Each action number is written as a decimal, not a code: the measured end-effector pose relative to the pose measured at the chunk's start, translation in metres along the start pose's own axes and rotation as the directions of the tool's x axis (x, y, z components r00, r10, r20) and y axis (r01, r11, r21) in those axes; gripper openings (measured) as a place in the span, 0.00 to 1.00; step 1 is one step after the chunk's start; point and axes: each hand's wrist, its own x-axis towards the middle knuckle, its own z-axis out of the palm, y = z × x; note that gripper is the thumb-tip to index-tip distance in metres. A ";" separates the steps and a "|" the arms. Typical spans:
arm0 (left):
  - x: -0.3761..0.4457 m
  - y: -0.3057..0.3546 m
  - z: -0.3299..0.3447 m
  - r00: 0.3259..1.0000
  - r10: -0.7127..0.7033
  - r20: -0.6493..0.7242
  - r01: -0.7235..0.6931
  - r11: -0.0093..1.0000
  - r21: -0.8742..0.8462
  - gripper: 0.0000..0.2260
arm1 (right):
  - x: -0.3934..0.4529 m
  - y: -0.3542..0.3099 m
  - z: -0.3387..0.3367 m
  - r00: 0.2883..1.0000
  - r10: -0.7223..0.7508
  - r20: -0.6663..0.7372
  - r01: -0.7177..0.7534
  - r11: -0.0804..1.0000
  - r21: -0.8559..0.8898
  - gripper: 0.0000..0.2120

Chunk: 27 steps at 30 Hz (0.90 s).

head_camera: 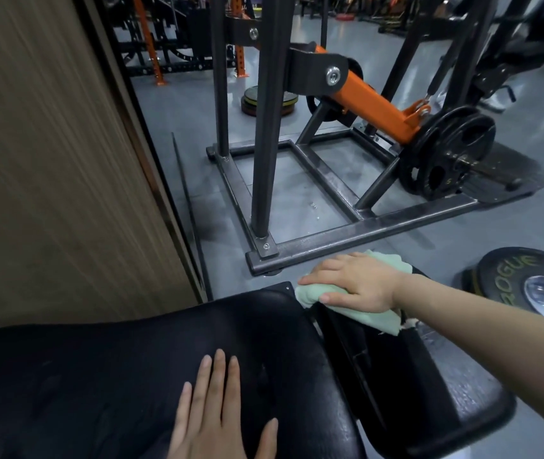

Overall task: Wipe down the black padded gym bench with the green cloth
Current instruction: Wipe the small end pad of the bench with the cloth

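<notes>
The black padded bench (pixel 124 369) fills the lower part of the head view, with a large pad on the left and a smaller pad (pixel 456 392) on the right. My right hand (pixel 356 283) presses the pale green cloth (pixel 376 318) onto the far end of the smaller pad, fingers spread over it and thumb curled on its near fold. Flat on the large pad lies my left hand (pixel 217 412), palm down, fingers apart, holding nothing.
A wood-panelled wall (pixel 48 144) stands close on the left. A steel machine frame (pixel 330 233) with an orange arm (pixel 373 104) and a loaded weight plate (pixel 446 150) sits on the grey floor just beyond the bench. A Rogue weight plate (pixel 535 286) lies at right.
</notes>
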 end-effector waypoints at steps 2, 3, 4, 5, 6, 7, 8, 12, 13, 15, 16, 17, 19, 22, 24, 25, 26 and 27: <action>0.000 -0.001 -0.001 1.000 -0.005 0.027 0.005 1.000 0.009 0.33 | -0.001 0.002 0.001 0.999 -0.035 -0.012 0.034 0.999 -0.018 0.31; 0.000 -0.001 -0.001 0.999 -0.009 0.037 0.009 1.000 0.011 0.34 | -0.003 0.003 0.002 0.999 -0.042 -0.020 0.042 0.999 -0.029 0.30; 0.000 -0.001 -0.002 0.999 -0.012 0.050 0.012 1.000 0.009 0.35 | -0.007 0.004 0.004 0.999 -0.046 -0.029 0.045 0.998 -0.040 0.29; 0.000 -0.001 -0.002 0.998 -0.015 0.063 0.014 1.000 0.005 0.35 | -0.011 0.006 0.006 0.998 -0.048 -0.042 0.047 0.998 -0.047 0.28; 0.000 -0.001 -0.003 0.997 -0.017 0.076 0.017 1.000 0.000 0.35 | -0.016 0.008 0.009 0.997 -0.047 -0.060 0.044 0.998 -0.053 0.28; 0.000 -0.001 -0.004 0.996 -0.019 0.083 0.020 1.000 -0.007 0.35 | -0.021 0.010 0.011 0.996 -0.042 -0.083 0.037 0.997 -0.060 0.27; 0.001 0.000 -0.005 0.996 -0.019 0.087 0.021 1.000 -0.014 0.35 | -0.026 0.013 0.013 0.994 -0.031 -0.100 0.024 0.997 -0.068 0.27; 0.000 0.001 -0.006 0.996 -0.016 0.088 0.019 0.999 -0.039 0.36 | -0.039 0.020 0.021 0.989 0.073 -0.131 -0.082 0.995 -0.062 0.26; 0.000 0.001 -0.005 0.997 -0.014 0.079 0.018 0.999 -0.041 0.36 | -0.041 0.019 0.021 0.984 0.109 -0.144 -0.118 0.991 -0.055 0.26; 0.000 0.001 -0.005 0.997 -0.013 0.071 0.016 0.999 -0.038 0.35 | -0.045 0.016 0.023 0.962 0.217 -0.166 -0.224 0.974 -0.030 0.27; 0.000 0.001 -0.006 0.997 -0.013 0.071 0.015 0.999 -0.034 0.35 | -0.048 0.013 0.025 0.940 0.289 -0.179 -0.294 0.956 0.001 0.28; -0.001 0.002 -0.007 0.997 -0.015 0.074 0.018 0.999 -0.033 0.35 | -0.052 0.011 0.027 0.910 0.366 -0.194 -0.365 0.930 0.041 0.30; -0.001 0.004 -0.009 0.996 -0.022 0.083 0.025 0.999 -0.033 0.35 | -0.061 0.003 0.032 0.833 0.515 -0.200 -0.501 0.857 0.118 0.32; -0.001 0.006 -0.013 0.995 -0.023 0.102 0.028 0.998 -0.052 0.35 | -0.076 -0.014 0.038 0.704 0.692 -0.158 -0.669 0.722 0.178 0.29; -0.003 0.007 -0.013 0.994 -0.022 0.108 0.028 0.998 -0.059 0.37 | -0.086 -0.030 0.043 0.616 0.777 -0.133 -0.751 0.630 0.201 0.27; -0.003 0.007 -0.013 0.993 -0.021 0.114 0.029 0.998 -0.064 0.38 | -0.090 -0.041 0.046 0.578 0.806 -0.125 -0.776 0.591 0.219 0.26; -0.004 0.007 -0.014 0.992 -0.022 0.122 0.031 0.997 -0.070 0.38 | -0.095 -0.052 0.049 0.547 0.829 -0.119 -0.795 0.559 0.237 0.26; -0.005 0.007 -0.015 0.991 -0.027 0.129 0.037 0.997 -0.075 0.39 | -0.098 -0.064 0.051 0.524 0.844 -0.116 -0.806 0.535 0.252 0.26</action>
